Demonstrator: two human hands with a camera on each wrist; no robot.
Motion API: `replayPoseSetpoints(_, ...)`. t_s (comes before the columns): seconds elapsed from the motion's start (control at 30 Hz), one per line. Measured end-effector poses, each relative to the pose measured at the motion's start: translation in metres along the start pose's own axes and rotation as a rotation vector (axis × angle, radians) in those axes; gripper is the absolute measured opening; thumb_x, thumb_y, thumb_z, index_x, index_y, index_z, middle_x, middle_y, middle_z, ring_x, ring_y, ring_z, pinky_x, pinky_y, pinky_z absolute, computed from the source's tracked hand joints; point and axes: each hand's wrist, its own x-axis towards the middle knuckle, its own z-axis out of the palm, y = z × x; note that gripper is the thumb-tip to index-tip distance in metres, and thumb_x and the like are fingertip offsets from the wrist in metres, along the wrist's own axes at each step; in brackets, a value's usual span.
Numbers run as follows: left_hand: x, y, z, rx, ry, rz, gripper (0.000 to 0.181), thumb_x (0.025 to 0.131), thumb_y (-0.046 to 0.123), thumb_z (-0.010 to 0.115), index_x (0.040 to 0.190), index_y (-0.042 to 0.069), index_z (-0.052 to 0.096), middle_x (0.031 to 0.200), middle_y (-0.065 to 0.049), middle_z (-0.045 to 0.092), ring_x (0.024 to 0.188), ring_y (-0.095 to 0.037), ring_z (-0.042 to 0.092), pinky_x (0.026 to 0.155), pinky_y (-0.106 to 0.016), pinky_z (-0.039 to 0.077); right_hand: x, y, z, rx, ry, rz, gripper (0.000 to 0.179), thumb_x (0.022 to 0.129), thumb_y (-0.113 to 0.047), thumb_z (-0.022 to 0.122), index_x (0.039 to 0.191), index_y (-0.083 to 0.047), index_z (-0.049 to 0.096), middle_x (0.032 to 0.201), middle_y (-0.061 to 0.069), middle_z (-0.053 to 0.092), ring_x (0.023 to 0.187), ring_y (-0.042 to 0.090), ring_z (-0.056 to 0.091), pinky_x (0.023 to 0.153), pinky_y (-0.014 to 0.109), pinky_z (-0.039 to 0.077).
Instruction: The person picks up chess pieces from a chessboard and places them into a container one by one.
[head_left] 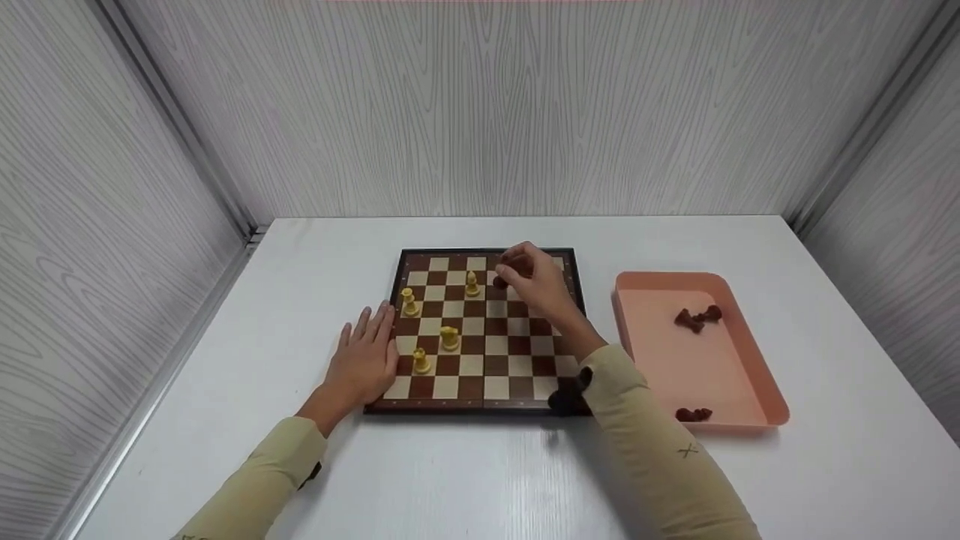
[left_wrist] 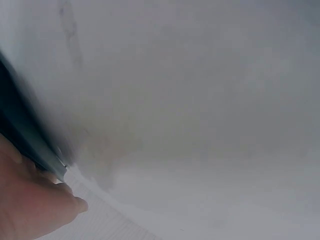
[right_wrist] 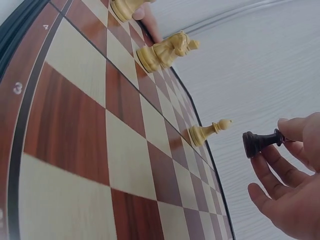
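My right hand (head_left: 536,281) is over the far right part of the chessboard (head_left: 495,366). It pinches a dark brown chess piece (right_wrist: 260,143) between thumb and fingers; the piece's head is hidden, and its base shows above the board in the right wrist view. My left hand (head_left: 365,360) rests along the board's left edge with its fingers extended. On the board stand a cream knight (head_left: 449,337), a cream bishop (head_left: 472,283) and two other cream pieces: a taller piece (head_left: 409,302) by the left edge and a crowned piece (head_left: 421,361) nearer me.
Right of the board is a pink tray (head_left: 701,375). In it lie a few dark chess pieces (head_left: 688,321), some at the far side and one dark piece (head_left: 694,415) near the front. A white table (head_left: 480,472) bears everything, with pale wood-grain walls (head_left: 480,112) behind and beside.
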Motion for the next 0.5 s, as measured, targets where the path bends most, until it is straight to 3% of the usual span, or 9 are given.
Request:
replayPoseSetpoints(0.13, 0.002, -0.001, 0.001, -0.011, 0.0, -0.001, 0.06, 0.11, 0.027, 0.025, 0.163, 0.0, 0.015, 0.17, -0.016, 0.015, 0.156, -0.041, 0.011, 0.122, -0.061, 0.01, -0.005, -0.003, -0.008, -0.015, -0.013, -0.025, 0.023, 0.102, -0.013, 0.066, 0.119, 0.001, 0.064, 0.104, 0.014, 0.073, 0.094, 0.025, 0.072, 0.08, 0.036, 0.052)
replayPoseSetpoints(0.5, 0.001, 0.001, 0.002, -0.024, 0.004, 0.007, 0.06, 0.11, 0.025, 0.026, 0.163, -0.002, 0.016, 0.17, -0.018, 0.015, 0.155, -0.043, 0.011, 0.122, -0.063, 0.01, -0.024, -0.004, -0.029, -0.018, 0.0, -0.039, 0.023, 0.101, -0.013, 0.067, 0.12, 0.0, 0.066, 0.11, 0.013, 0.07, 0.099, 0.026, 0.069, 0.082, 0.038, 0.058)
